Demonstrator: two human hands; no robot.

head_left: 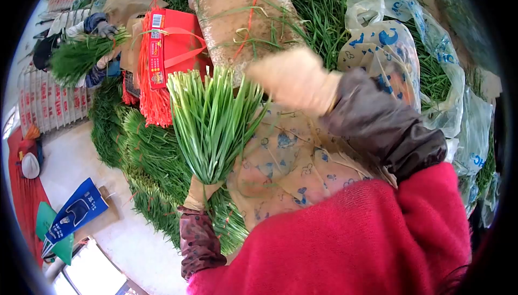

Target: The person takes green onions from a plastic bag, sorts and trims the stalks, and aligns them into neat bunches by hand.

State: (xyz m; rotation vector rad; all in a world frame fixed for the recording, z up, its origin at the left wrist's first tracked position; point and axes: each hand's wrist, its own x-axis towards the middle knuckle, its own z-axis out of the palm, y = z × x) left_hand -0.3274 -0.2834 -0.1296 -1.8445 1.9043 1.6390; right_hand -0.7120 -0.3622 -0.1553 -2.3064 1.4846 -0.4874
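My left hand [203, 191], in a tan glove, is closed round the narrow lower part of a bunch of garlic chives [213, 127]. Pale cut ends fan out at the top of the bunch. Beyond it, to the right, my right hand [295, 79] is also gloved and smeared by motion, so its fingers cannot be read. That hand is above the near end of a worn board with a patterned edge [216, 11], which has loose leaves and an orange-red tie [249, 21] on it. A red packet with red strands [181, 38] lies left of the board.
Bound chive bunches [154, 152] are piled on the left. Loose chives [318, 3] lie behind the board, with clear printed plastic bags [426, 30] at right. A co-worker's gloved hand [105, 29] holds another bunch [78, 60]. Blue and green pennants [81, 208] stand lower left.
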